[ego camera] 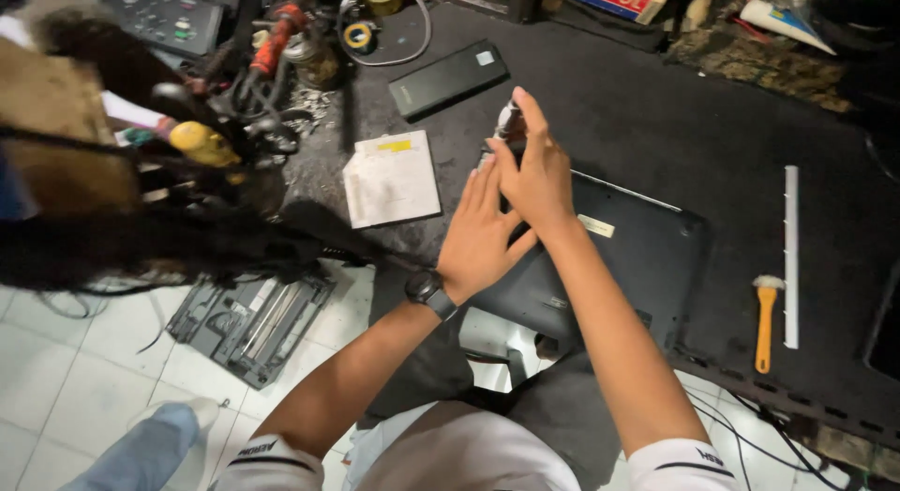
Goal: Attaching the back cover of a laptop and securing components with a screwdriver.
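Note:
A black laptop (647, 256) lies bottom side up on the dark bench, its near edge hanging over the bench front. My left hand (478, 233), with a black watch on the wrist, rests flat on the laptop's left part, fingers together and pointing away. My right hand (536, 167) crosses over it and grips a slim screwdriver (507, 119) with a light handle, held upright at the laptop's far left corner. The tool's tip is hidden behind my fingers.
A white paper packet (392, 179) and a black flat device (448, 78) lie behind the laptop. At right are an orange-handled brush (766, 322) and a white plastic strip (790, 256). Tools and cables crowd the far left. A laptop part (251, 322) lies on the tiled floor.

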